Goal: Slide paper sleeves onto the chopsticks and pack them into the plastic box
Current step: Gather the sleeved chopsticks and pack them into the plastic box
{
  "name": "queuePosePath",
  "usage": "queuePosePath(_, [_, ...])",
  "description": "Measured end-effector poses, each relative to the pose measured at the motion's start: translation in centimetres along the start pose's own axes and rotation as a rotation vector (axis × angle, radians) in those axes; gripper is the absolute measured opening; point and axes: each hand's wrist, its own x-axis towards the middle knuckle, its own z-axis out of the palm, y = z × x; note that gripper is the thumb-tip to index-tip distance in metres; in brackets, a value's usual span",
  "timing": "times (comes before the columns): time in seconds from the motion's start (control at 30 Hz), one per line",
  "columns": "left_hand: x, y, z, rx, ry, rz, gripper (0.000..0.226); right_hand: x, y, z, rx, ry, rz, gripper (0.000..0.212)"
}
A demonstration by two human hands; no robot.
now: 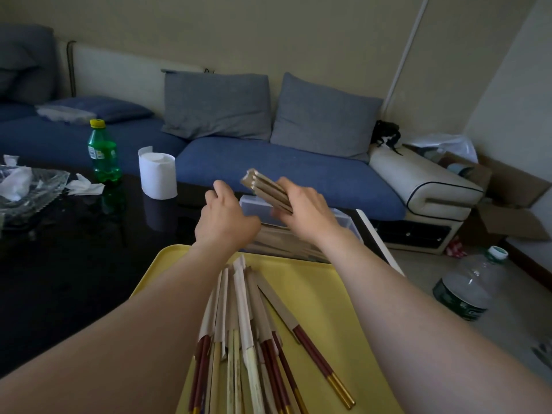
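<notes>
Packing step: a sleeved bundle goes into the box.
Right hand point(304, 210) grips a bundle of sleeved chopsticks point(263, 186) over the clear plastic box point(348, 224), at 12 o'clock of the yellow tray point(313, 282); left hand point(227, 218) hovers loosely curled, apparently empty. Next move, likely: lay the bundle lengthwise inside.

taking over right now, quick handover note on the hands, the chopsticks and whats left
Left hand: holds nothing, fingers loosely curled, beside the plastic box.
Right hand: grips a bundle of sleeved chopsticks above the box.
Done: some sleeved chopsticks already lie in the box.
Left: set the bundle in. A pile of chopsticks lies on the yellow tray, most sleeved, a few seemingly bare; sleeve those and pack them all.
</notes>
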Motion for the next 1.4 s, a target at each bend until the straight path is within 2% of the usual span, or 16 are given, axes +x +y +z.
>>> queuePosePath(0.1, [0.0,0.0,0.3,-0.001,0.008,0.137,0.075,0.1,1.2,-0.1,0.103,-0.212,0.228,0.033])
queuePosePath(0.2, [-0.1,-0.1,0.4,0.042,-0.042,0.290,0.083,0.4,1.5,-0.7,0.275,-0.268,0.366,0.053])
queuePosePath(0.3, [-0.3,-0.3,0.8,0.146,-0.133,0.346,0.072,0.3,1.7,-1.7,0.379,-0.258,0.393,0.064])
queuePosePath(0.4, [-0.5,0.0,0.7,0.184,-0.136,0.280,0.048,-0.5,1.5,-2.4,0.412,-0.265,0.350,0.078])
queuePosePath(0.47, [-0.4,0.1,0.5,0.195,-0.132,0.235,0.039,-0.6,1.5,-2.5,0.439,-0.233,0.318,0.073])
queuePosePath(0.53, [-0.2,-0.1,0.5,0.201,-0.145,0.212,0.037,-0.6,1.7,-2.3,0.454,-0.207,0.290,0.052])
queuePosePath(0.6, [-0.1,-0.6,0.8,0.171,-0.115,0.224,0.030,-0.6,1.7,-1.9,0.366,-0.230,0.255,0.034])
queuePosePath(0.73, [0.5,-1.0,1.1,0.147,0.009,0.287,0.029,-0.7,0.7,-0.9,0.229,-0.310,0.212,0.021])
queuePosePath(0.83, [0.8,-1.4,1.2,0.224,0.022,0.349,0.025,-0.5,0.4,-0.8,0.257,-0.334,0.228,0.028])
queuePosePath(0.87, [0.7,-1.5,1.1,0.277,0.009,0.350,0.026,-0.4,0.4,-0.8,0.266,-0.331,0.234,0.024])
queuePosePath(0.93, [0.5,-1.5,1.0,0.425,-0.031,0.346,0.025,-0.5,0.7,-0.8,0.248,-0.291,0.271,0.018])
queuePosePath(1.0, [0.3,-1.3,0.9,0.607,-0.084,0.385,0.020,-0.6,0.8,-0.8,0.190,-0.211,0.321,0.029])
queuePosePath(1.07, [0.0,-1.0,0.8,0.671,-0.163,0.414,0.019,-0.7,0.7,-0.7,0.151,-0.234,0.312,0.021])
queuePosePath(1.17, [-0.2,-0.9,0.7,0.614,-0.266,0.367,0.021,-1.0,0.2,-0.7,0.103,-0.323,0.307,0.030])
queuePosePath(1.23, [-0.2,-0.8,0.9,0.581,-0.281,0.322,0.021,-1.1,-0.3,-0.6,0.063,-0.316,0.320,0.031])
queuePosePath(1.4, [-0.6,-0.4,1.1,0.373,-0.164,0.307,0.032,-2.1,-3.5,-1.6,-0.135,-0.036,0.257,0.013])
